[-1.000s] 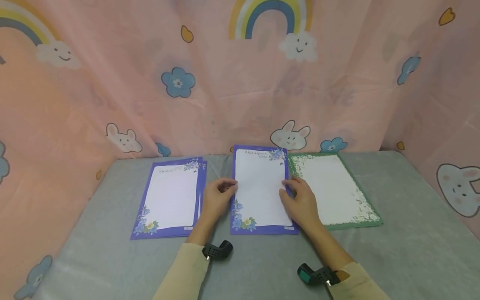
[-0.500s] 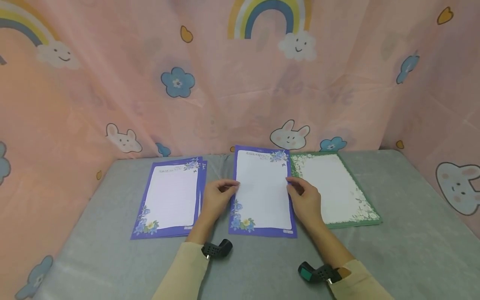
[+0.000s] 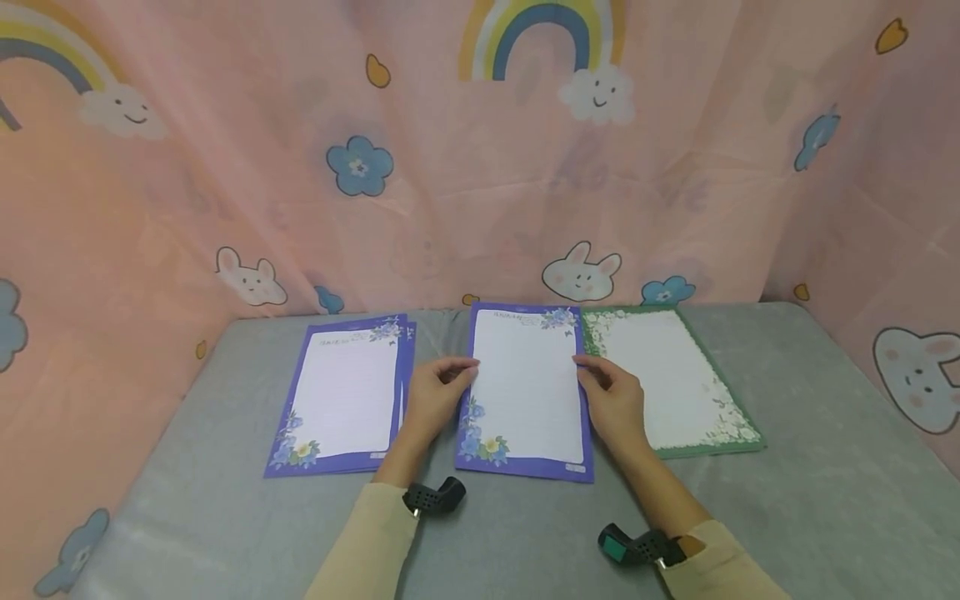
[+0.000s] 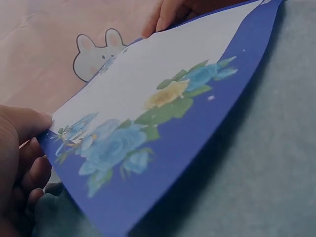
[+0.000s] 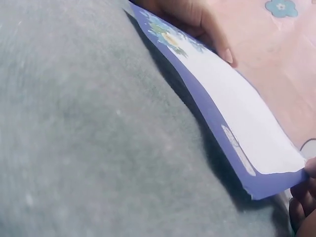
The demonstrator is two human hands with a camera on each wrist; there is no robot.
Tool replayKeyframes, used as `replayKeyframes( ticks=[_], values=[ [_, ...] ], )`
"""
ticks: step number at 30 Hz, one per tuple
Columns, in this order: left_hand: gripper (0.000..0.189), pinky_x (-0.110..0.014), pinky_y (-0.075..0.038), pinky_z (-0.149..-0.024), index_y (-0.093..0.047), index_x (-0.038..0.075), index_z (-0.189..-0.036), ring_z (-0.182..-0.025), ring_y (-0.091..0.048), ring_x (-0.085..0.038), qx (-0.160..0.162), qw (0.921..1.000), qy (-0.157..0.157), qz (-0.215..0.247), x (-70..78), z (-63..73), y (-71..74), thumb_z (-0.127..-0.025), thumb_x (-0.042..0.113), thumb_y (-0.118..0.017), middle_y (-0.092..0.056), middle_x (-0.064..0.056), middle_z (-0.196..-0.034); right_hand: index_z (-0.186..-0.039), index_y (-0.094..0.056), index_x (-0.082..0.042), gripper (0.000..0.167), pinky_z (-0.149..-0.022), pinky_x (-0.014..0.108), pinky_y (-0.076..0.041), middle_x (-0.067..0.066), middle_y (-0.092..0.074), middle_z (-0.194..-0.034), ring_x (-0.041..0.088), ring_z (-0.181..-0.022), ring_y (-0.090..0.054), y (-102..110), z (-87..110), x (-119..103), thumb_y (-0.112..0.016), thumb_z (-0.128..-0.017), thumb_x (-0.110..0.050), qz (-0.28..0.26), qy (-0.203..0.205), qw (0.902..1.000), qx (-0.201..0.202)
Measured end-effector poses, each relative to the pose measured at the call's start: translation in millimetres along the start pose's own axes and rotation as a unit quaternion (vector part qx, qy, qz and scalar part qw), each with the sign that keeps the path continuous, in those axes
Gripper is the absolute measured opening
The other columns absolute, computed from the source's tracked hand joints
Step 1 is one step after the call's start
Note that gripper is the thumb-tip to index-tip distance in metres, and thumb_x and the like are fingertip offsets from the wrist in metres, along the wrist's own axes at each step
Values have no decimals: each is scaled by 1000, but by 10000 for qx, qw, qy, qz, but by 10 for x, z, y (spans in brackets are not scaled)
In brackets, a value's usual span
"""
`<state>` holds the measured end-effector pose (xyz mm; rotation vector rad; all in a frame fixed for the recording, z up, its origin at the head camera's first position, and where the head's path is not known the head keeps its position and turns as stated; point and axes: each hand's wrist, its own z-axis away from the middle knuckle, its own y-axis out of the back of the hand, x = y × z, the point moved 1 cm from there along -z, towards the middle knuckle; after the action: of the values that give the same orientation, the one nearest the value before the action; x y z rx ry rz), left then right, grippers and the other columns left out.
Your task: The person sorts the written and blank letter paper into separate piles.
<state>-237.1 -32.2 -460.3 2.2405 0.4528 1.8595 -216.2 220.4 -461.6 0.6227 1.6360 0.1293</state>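
Both hands hold one sheet of letter paper with a purple border and blue flowers in two corners. My left hand pinches its left edge, thumb on top and fingers curled beneath, as the left wrist view shows. At the opposite edge my right hand pinches the paper the same way; in the right wrist view its thumb lies over the border. The sheet's near edge is raised off the cloth, with a dark shadow under it.
Left of the hands lies a small stack of matching purple-bordered sheets, slightly fanned. On the right are green-bordered sheets, partly behind the right hand. Grey cloth covers the table; a pink printed curtain rises behind it.
The purple sheet has come a little nearer, its top edge now lower. My right hand has shifted slightly right, from over the paper's face to its right edge. The left hand has barely moved.
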Motion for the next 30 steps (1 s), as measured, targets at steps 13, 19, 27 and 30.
replayKeyframes(
  ticks=[13, 19, 27, 30],
  values=[
    [18, -25, -53, -78, -79, 10, -107, -87, -67, -15, -186, 9994, 229, -156, 226, -55, 228, -92, 19, -72, -78, -9, -104, -125, -71, -6, 27, -71, 15, -49, 18, -72, -118, 2, -83, -60, -5, 13, -105, -61, -99, -10, -613, 248, 9956, -659],
    [22, -38, -56, -94, -78, 13, -113, -105, -70, -21, -325, 9982, 417, -269, 380, -59, 412, -94, 22, -71, -77, -8, -112, -128, -68, -6, 31, -74, 14, -50, 18, -70, -122, -1, -86, -62, 24, 14, -138, -61, -98, -5, -707, 334, 9924, -948],
    [24, -43, -54, -101, -76, 13, -116, -112, -69, -24, -354, 9978, 449, -333, 554, -31, 628, -94, 20, -70, -76, -9, -116, -133, -66, -7, 34, -77, 20, -57, 20, -69, -121, 3, -86, -65, 76, 65, -315, -62, -99, -8, -1005, 260, 9860, -1302],
    [24, -43, -53, -104, -76, 14, -117, -115, -68, -25, -281, 9981, 413, -365, 591, -18, 709, -95, 21, -70, -75, -8, -119, -135, -64, -8, 35, -80, 21, -58, 19, -68, -123, 2, -87, -65, 99, 84, -437, -61, -100, -11, -1020, 271, 9845, -1402]
  ],
)
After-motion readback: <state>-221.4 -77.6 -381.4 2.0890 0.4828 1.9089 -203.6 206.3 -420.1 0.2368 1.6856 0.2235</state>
